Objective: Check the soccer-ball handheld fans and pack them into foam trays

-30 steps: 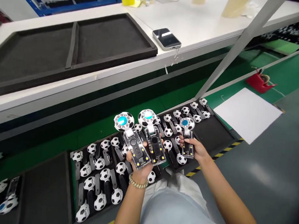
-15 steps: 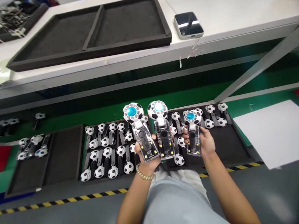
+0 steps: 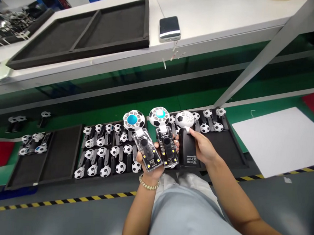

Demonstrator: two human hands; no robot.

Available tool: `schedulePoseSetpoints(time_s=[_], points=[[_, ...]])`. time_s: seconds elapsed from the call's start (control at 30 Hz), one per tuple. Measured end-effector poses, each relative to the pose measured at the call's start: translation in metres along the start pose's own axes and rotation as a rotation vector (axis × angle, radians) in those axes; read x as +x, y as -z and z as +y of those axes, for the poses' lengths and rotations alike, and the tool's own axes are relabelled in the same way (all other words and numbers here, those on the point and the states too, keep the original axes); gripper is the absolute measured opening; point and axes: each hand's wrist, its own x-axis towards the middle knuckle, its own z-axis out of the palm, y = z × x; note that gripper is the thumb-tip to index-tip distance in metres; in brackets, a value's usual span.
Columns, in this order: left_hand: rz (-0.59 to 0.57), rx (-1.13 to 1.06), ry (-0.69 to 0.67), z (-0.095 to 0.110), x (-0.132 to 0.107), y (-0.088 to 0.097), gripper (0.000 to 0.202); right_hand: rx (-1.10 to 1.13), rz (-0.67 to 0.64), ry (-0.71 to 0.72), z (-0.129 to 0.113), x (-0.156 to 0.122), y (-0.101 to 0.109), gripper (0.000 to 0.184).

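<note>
My left hand (image 3: 148,165) cradles two clear-bodied handheld fans, with football-patterned heads and blue hubs. One fan (image 3: 143,148) lies across my palm, and the other (image 3: 166,147) sits beside it, its lower end near my fingers. My right hand (image 3: 202,147) grips a black-handled fan (image 3: 187,147) with a white-and-black football head, held upright just right of the clear fans. Below my hands, a black tray (image 3: 225,146) holds several black-handled football fans (image 3: 106,160) in rows. My hands partly hide the tray's middle.
A dark compartment tray (image 3: 79,33) and a phone (image 3: 170,28) lie on the white bench (image 3: 219,15) above. A grey strut (image 3: 273,50) slants at upper right. A white sheet (image 3: 280,139) lies right of the tray, with hazard-striped floor tape (image 3: 61,198) below.
My right hand's small clear fan is gone from view, and a black-handled fan is now in that hand. The view has shifted, so the bench and trays sit differently in the frame.
</note>
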Motion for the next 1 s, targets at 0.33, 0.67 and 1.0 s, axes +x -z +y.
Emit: schedulePoseSetpoints(time_s=[0.33,0.67,1.0], points=[[0.012,0.014,-0.035,-0.035,-0.009,-0.002,0.054,-0.126,-0.140,0.047,-0.023,-0.029,0.014,0.047],[0.011,0.027,-0.027,-0.025,-0.005,-0.005,0.053,-0.377,0.189,0.076,0.009,0.002,0.067,0.044],[-0.008,0.183,-0.077,-0.009,-0.012,0.004,0.052,-1.161,0.642,-0.332,0.140,0.040,0.182,0.046]])
